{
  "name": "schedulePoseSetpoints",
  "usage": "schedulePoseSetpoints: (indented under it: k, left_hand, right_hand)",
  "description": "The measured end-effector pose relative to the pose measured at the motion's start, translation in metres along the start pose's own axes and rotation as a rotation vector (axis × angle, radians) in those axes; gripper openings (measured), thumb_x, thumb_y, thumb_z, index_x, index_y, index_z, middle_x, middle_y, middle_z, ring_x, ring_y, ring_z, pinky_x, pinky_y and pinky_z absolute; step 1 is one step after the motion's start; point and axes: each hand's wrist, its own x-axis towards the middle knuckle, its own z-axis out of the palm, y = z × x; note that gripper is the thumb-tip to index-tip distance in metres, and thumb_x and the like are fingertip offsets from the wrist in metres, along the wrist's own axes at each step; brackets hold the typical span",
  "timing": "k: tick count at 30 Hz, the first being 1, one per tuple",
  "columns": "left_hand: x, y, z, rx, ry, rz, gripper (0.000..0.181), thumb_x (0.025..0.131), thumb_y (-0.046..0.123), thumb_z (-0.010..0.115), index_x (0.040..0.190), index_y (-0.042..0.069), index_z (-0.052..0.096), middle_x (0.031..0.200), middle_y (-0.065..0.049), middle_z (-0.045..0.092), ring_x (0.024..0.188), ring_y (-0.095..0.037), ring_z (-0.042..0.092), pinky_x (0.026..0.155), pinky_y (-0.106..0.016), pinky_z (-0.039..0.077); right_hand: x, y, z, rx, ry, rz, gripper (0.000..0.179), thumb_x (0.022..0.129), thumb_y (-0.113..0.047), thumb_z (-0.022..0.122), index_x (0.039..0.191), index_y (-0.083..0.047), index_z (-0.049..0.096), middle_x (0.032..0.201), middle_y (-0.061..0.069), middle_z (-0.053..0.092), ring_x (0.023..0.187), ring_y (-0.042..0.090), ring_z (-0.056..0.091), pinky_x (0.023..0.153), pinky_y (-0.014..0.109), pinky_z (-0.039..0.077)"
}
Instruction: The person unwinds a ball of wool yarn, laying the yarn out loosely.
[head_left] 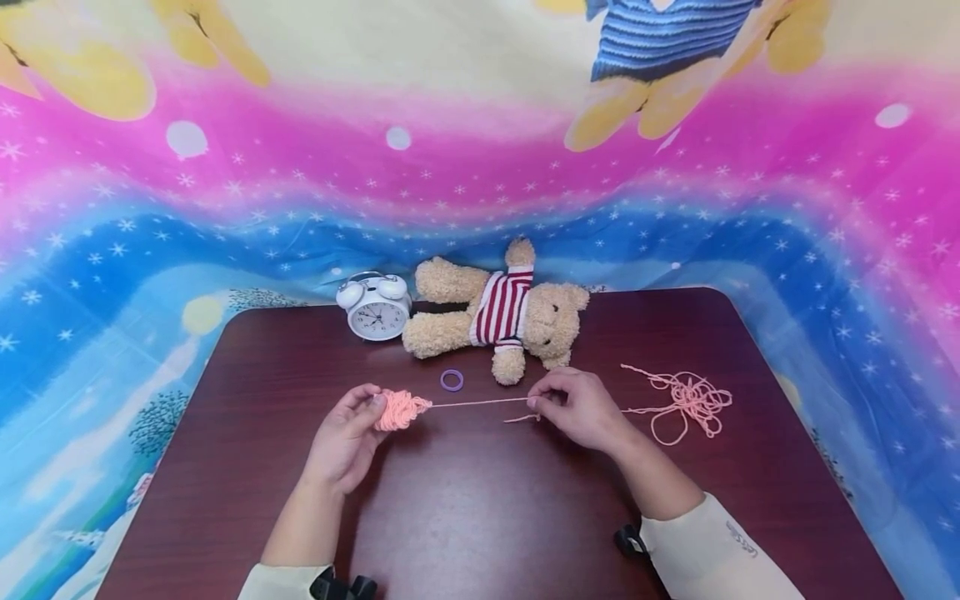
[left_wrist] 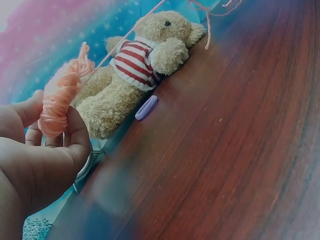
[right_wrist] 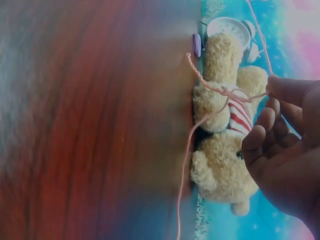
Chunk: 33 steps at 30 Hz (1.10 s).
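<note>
A small wound bundle of peach yarn (head_left: 402,410) is held between the thumb and fingers of my left hand (head_left: 347,437). From its right end a strand of yarn (head_left: 480,403) runs taut across to my right hand (head_left: 581,408), which pinches it between thumb and fingertips. In the right wrist view a short twisted yarn tail (right_wrist: 205,82) hangs from the pinch, with a loop or knot in it. A loose tangle of the same yarn (head_left: 693,402) lies on the table to the right of my right hand, and a strand leads from it toward that hand.
Behind the hands a teddy bear (head_left: 504,308) in a red-and-white striped shirt lies on its side, next to a white alarm clock (head_left: 377,317). A purple ring (head_left: 452,380) lies in front of the bear. A printed cloth (head_left: 480,183) backs the dark wooden table (head_left: 480,517).
</note>
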Motion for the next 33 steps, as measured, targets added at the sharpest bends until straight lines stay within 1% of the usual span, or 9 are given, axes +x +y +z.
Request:
schedulePoseSetpoints:
  k: [6,10,15,21,25,29,33]
  left_hand:
    - [-0.001,-0.001,-0.003,0.002,0.002,-0.011,0.013,0.105,0.004,0.060,0.108,0.017,0.060,0.103,0.004,0.068,0.087,-0.009,0.066,0.078,-0.026,0.055]
    - [-0.002,-0.001,-0.005,0.006,0.006,-0.014,0.014,0.104,0.003,0.060,0.108,0.017,0.061,0.105,0.004,0.068,0.091,-0.008,0.065,0.078,-0.025,0.055]
    - [-0.002,-0.001,-0.008,0.017,0.016,-0.016,0.015,0.104,0.003,0.061,0.107,0.018,0.062,0.103,0.005,0.067,0.089,-0.008,0.064,0.076,-0.025,0.053]
    - [-0.002,0.004,-0.014,0.010,0.026,0.000,0.015,0.103,0.002,0.062,0.107,0.017,0.062,0.102,0.005,0.066,0.088,-0.009,0.064,0.077,-0.025,0.053]
    - [-0.003,0.008,-0.018,-0.004,0.036,0.018,0.016,0.103,0.002,0.062,0.106,0.018,0.063,0.101,0.005,0.066,0.087,-0.008,0.063,0.076,-0.025,0.053]
    - [-0.003,0.012,-0.022,-0.021,0.047,0.036,0.017,0.103,0.001,0.060,0.104,0.018,0.063,0.099,0.005,0.067,0.085,-0.008,0.064,0.074,-0.024,0.052]
    - [-0.003,0.014,-0.025,-0.042,0.057,0.044,0.017,0.104,0.001,0.059,0.103,0.018,0.063,0.098,0.005,0.068,0.083,-0.007,0.064,0.071,-0.023,0.051]
  right_hand:
    - [0.001,0.003,-0.012,0.001,0.017,0.019,0.001,0.092,-0.018,0.080,0.093,-0.018,0.080,0.088,-0.012,0.066,0.078,0.008,0.059,0.070,0.028,0.051]
    - [0.002,0.003,-0.021,0.013,0.026,0.035,0.005,0.094,-0.020,0.079,0.094,-0.015,0.080,0.090,-0.011,0.067,0.080,0.010,0.061,0.071,0.029,0.053]
    - [0.002,0.006,-0.031,-0.002,0.048,0.055,0.003,0.093,-0.018,0.079,0.096,-0.017,0.080,0.093,-0.009,0.069,0.083,0.010,0.063,0.075,0.032,0.054]
    - [-0.004,0.012,-0.045,-0.043,0.084,0.053,0.003,0.093,-0.020,0.079,0.095,-0.017,0.080,0.090,-0.010,0.069,0.080,0.011,0.062,0.072,0.033,0.053]
    - [-0.010,0.017,-0.053,-0.069,0.095,0.075,0.003,0.094,-0.021,0.078,0.095,-0.018,0.079,0.089,-0.012,0.069,0.077,0.011,0.060,0.068,0.030,0.051]
    - [-0.015,0.022,-0.060,-0.081,0.107,0.085,0.006,0.095,-0.022,0.078,0.094,-0.017,0.079,0.089,-0.012,0.069,0.075,0.012,0.059,0.066,0.026,0.048]
    - [-0.021,0.026,-0.066,-0.097,0.115,0.095,0.006,0.095,-0.024,0.078,0.095,-0.018,0.079,0.090,-0.013,0.069,0.076,0.011,0.059,0.066,0.025,0.047]
